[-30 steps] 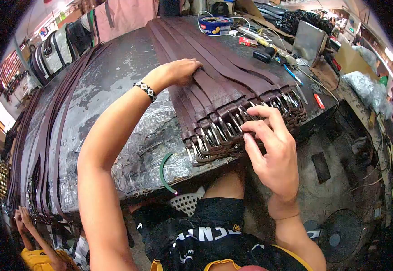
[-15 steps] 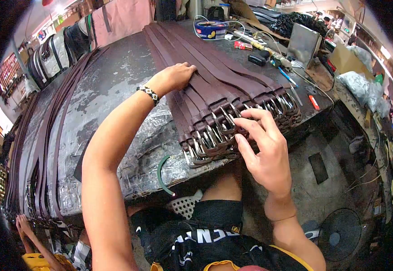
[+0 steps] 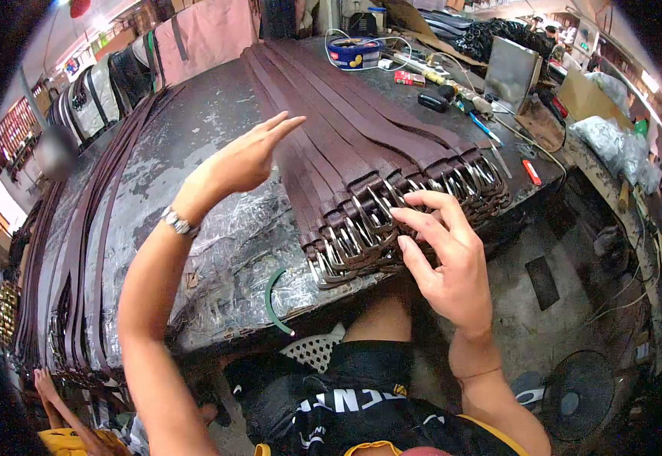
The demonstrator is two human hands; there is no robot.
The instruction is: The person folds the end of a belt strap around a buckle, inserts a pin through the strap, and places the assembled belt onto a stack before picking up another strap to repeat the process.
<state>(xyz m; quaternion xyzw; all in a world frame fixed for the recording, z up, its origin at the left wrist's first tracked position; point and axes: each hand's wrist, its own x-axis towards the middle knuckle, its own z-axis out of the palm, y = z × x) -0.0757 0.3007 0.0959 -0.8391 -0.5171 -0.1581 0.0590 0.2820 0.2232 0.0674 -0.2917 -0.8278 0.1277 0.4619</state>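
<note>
A thick stack of dark brown leather belts point(image 3: 323, 144) lies fanned across the table, with silver buckles point(image 3: 361, 228) bunched along the near edge. My left hand point(image 3: 236, 161) is over the table just left of the stack, fingers stretched out flat and nothing in them. At the buckle end, my right hand point(image 3: 452, 251) has its fingers curved and its thumb apart from them. The fingertips are right at a buckle in the middle of the row, with no object visible between thumb and fingers.
More brown belts point(image 3: 91, 197) hang along the table's left side. A blue tub point(image 3: 355, 53), cables, a red box point(image 3: 409, 77), a blue pen point(image 3: 486, 129) and a red lighter point(image 3: 530, 172) sit at the right. A curved green strip point(image 3: 272, 298) is at the front edge. Another person's hands point(image 3: 44, 384) show lower left.
My left hand has come off the belts, moving left and toward me, and its fingers have straightened. My right hand stays nearly in place at the buckles.
</note>
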